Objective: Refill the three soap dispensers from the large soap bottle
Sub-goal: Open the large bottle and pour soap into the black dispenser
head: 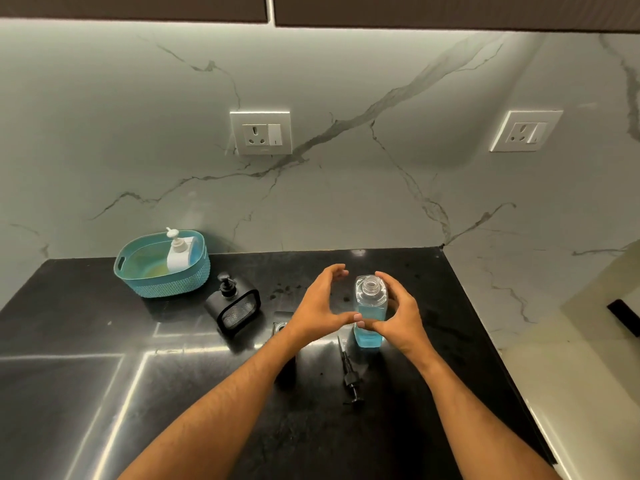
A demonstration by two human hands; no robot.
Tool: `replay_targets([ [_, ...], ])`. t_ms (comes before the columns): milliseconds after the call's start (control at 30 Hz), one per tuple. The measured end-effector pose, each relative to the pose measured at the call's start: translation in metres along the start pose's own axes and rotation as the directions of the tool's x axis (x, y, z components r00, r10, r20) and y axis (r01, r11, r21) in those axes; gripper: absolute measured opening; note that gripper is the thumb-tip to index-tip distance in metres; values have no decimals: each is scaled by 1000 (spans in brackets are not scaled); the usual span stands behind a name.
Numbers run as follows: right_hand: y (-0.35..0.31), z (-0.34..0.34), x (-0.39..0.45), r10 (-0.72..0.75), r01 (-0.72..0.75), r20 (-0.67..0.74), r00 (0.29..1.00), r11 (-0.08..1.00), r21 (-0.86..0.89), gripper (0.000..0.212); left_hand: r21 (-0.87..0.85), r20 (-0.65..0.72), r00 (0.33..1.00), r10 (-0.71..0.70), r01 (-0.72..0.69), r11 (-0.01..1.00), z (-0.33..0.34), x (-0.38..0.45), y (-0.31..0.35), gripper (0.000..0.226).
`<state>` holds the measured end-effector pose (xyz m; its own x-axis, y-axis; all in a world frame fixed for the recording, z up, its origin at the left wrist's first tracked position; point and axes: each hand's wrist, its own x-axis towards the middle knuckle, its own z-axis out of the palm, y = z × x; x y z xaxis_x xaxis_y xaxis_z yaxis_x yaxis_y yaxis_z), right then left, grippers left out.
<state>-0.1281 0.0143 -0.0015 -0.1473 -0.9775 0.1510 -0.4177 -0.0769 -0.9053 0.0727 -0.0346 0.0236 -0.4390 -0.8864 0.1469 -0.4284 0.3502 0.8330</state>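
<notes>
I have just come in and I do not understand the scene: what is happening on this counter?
A person stands at a black counter with both hands around a clear dispenser bottle partly filled with blue liquid. Its top is open, and its black pump lies on the counter in front of it. The right hand curls around the bottle; the left hand is beside it with its thumb near the bottle. To the left stand a black dispenser and a white pump bottle in a teal basket.
</notes>
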Motion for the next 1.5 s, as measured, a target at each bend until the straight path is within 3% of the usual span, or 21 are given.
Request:
replay_targets([
  [533,-46,33,15,-223,226,38,974,963,-149,112,63,-69,994,-87,92,994,-64,-47,-37,106],
  [967,-44,52,5,-224,240,89,971,918,-316,119,6,51,977,-207,207,978,-63,-81,-81,113],
  [1333,-49,57,-3,-212,232,94,973,886,-401,119,22,189,968,-163,162,987,-59,-87,-101,149],
  [1500,-52,53,-4,-215,240,106,971,872,-427,118,11,179,968,-176,177,984,-56,-86,-102,146],
])
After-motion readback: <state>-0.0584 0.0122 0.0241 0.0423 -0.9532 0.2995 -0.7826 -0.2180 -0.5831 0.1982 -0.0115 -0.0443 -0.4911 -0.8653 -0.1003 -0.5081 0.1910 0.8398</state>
